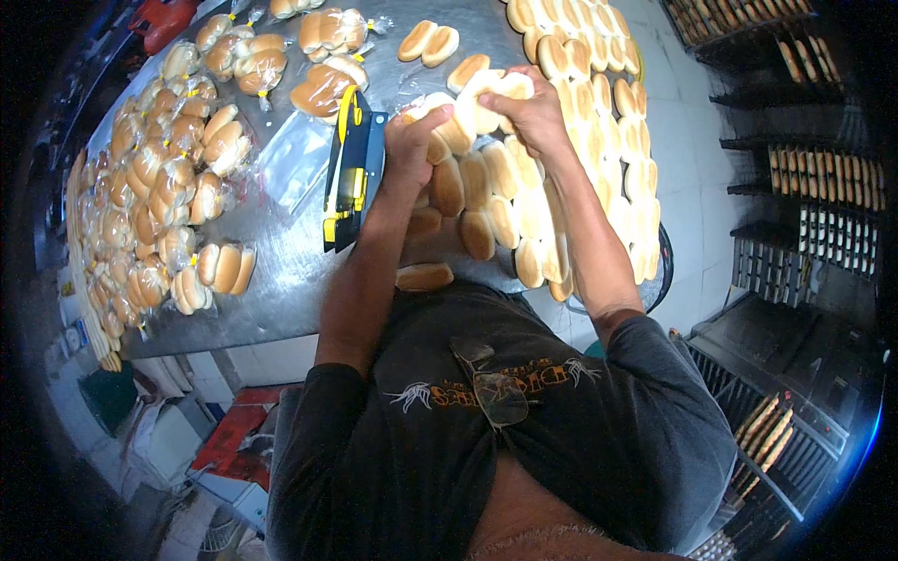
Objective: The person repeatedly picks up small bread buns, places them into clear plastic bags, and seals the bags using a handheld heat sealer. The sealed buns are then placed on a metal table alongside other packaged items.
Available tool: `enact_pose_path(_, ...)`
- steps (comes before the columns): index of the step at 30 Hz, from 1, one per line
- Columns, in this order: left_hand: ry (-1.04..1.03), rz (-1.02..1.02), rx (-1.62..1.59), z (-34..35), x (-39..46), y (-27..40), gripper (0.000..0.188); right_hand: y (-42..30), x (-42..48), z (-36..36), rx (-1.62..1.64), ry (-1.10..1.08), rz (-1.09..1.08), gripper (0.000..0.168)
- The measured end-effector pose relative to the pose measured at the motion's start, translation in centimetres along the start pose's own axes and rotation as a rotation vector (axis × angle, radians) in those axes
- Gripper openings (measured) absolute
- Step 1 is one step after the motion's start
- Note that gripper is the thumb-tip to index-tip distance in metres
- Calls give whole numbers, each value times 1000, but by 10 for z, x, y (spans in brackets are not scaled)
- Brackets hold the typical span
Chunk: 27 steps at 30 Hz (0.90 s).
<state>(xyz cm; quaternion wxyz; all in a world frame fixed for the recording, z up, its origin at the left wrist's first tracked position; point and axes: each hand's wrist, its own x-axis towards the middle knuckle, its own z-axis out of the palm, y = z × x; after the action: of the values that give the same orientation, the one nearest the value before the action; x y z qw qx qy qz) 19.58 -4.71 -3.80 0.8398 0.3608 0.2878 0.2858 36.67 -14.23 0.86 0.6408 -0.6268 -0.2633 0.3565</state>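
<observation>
My left hand (414, 140) is on a pale bread roll at the left end of a group of rolls, with clear film showing near its fingers. My right hand (526, 105) grips the pale rolls (484, 95) at the other end, thumb across the top. Right beside my left forearm stands a black and yellow bag-sealing device (347, 168). Flat clear plastic bags (295, 161) lie to its left. Under and below my hands are loose golden-topped rolls (477, 182), several of them joined side by side. Whether film wraps the held rolls is hard to tell.
Bagged rolls with yellow closures (151, 182) are heaped on the left of the metal table (280, 280). Rows of unbagged rolls (596, 140) cover its right side. Racks with trays of bread (828, 168) stand at the far right. A red bag (165, 24) lies at the upper left.
</observation>
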Motion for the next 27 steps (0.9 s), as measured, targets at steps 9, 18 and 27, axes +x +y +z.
enact_pose_path(9,217,17,-865,27,4,-5,69,10,0,15,250,60,50,48)
enact_pose_path(18,31,146,115,-6,-50,-5,79,-9,-54,-31,-1165,-373,-15,103)
enact_pose_path(27,-267,67,1131,-14,-54,-3,85,-20,-51,-24,-842,-418,-113,62)
